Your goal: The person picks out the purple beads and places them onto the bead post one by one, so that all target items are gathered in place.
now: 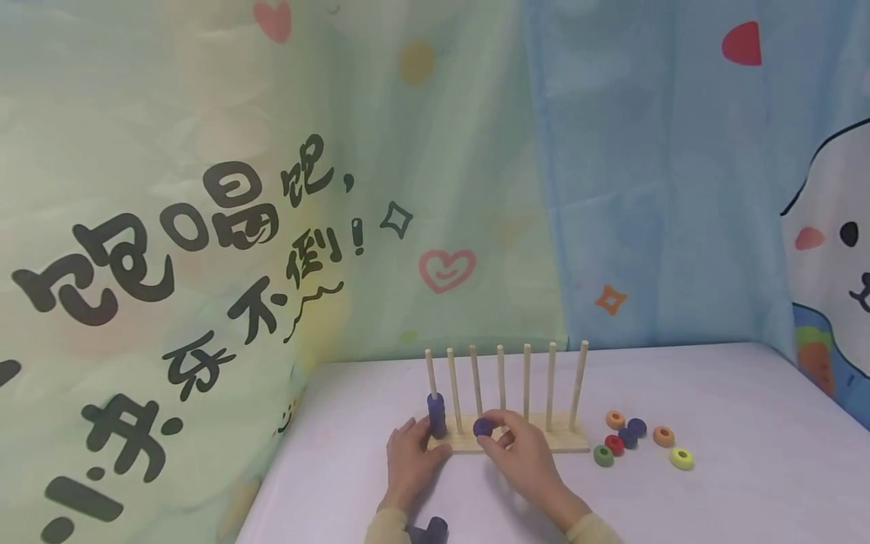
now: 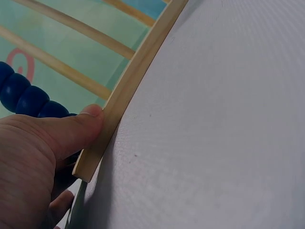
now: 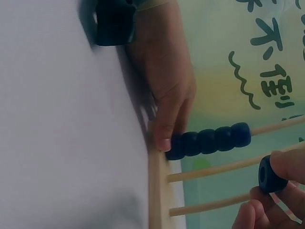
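Note:
A wooden peg rack (image 1: 569, 443) with a row of upright pegs stands on the table. Dark blue beads (image 1: 437, 415) are stacked on its leftmost peg, and the other pegs are bare. My left hand (image 1: 411, 462) grips the rack's left end; the left wrist view has the thumb (image 2: 86, 126) on the front edge of the base, with fingers partly hidden behind. Between thumb and fingertips my right hand (image 1: 533, 459) pinches a single blue bead (image 1: 482, 428), in front of the pegs. In the right wrist view, the hole of this blue bead (image 3: 272, 175) shows from the side.
Loose beads lie right of the rack: orange (image 1: 615, 419), red (image 1: 615, 444), green (image 1: 603, 455), yellow (image 1: 682, 458) and blue (image 1: 637, 428) among them. A dark wrist device (image 1: 435, 530) is near the left sleeve. A printed curtain (image 1: 435, 189) hangs behind the table.

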A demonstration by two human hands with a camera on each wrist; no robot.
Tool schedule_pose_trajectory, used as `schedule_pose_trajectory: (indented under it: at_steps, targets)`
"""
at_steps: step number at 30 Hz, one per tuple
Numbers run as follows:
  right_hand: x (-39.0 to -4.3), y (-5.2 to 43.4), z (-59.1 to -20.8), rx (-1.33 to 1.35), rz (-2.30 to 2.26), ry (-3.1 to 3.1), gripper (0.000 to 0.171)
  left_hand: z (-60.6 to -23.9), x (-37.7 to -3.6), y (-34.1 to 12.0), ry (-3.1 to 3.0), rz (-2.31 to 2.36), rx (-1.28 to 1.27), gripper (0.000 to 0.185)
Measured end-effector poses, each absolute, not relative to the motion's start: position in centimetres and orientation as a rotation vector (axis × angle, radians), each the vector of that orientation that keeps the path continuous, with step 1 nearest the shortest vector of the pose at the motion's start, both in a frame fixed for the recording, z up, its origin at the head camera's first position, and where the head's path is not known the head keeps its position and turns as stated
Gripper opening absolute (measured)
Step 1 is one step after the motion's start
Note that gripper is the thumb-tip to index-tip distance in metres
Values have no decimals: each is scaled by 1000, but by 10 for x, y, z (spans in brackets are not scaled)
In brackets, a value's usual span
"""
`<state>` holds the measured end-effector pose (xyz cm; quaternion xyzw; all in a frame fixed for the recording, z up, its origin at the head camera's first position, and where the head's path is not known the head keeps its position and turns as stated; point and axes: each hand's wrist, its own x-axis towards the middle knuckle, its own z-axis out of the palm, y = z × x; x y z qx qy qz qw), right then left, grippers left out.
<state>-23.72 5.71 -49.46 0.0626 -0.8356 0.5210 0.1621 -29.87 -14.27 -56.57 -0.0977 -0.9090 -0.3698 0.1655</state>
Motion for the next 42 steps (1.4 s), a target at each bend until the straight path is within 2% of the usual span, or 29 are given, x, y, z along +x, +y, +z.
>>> schedule_pose_trajectory:
  at_steps: [42]
  targets:
    - [-270, 18, -396, 477, 1341, -2280, 32, -564, -300, -143, -2590, -1053, -281, 50]
